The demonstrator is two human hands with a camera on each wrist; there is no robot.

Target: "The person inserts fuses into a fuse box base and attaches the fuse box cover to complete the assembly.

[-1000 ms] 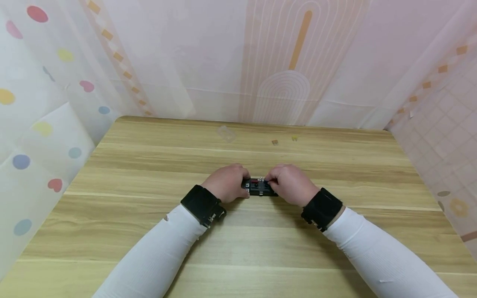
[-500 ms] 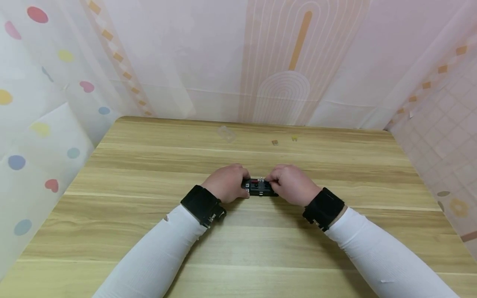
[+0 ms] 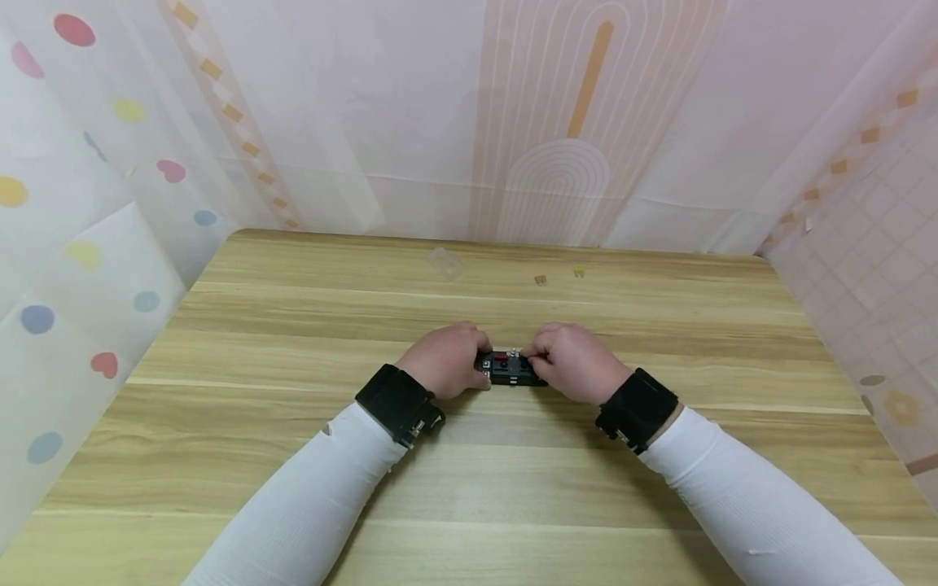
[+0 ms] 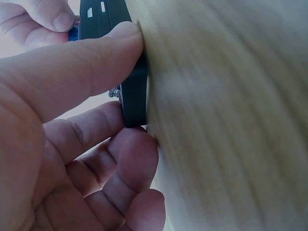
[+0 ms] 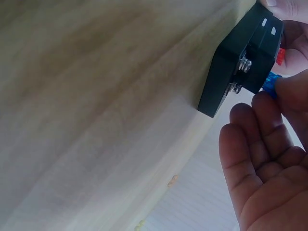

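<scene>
- A small black block (image 3: 508, 369) (a fuse holder, by its look) lies on the wooden table (image 3: 293, 342), near its middle, between two hands.
- The left hand (image 3: 445, 359) grips the block's left end, thumb (image 4: 91, 62) and curled fingers (image 4: 134, 159) pinching it against the wood.
- The right hand (image 3: 574, 362) pinches a small blue piece (image 5: 271, 82) at the block's top, its other fingers loosely bent.
- Two tiny pieces (image 3: 541, 280) lie well apart, near the far edge.

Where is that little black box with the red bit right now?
In the head view the black box lies on the wooden table, about mid-table, between the left hand, which grips its left end, and the right hand.
</scene>
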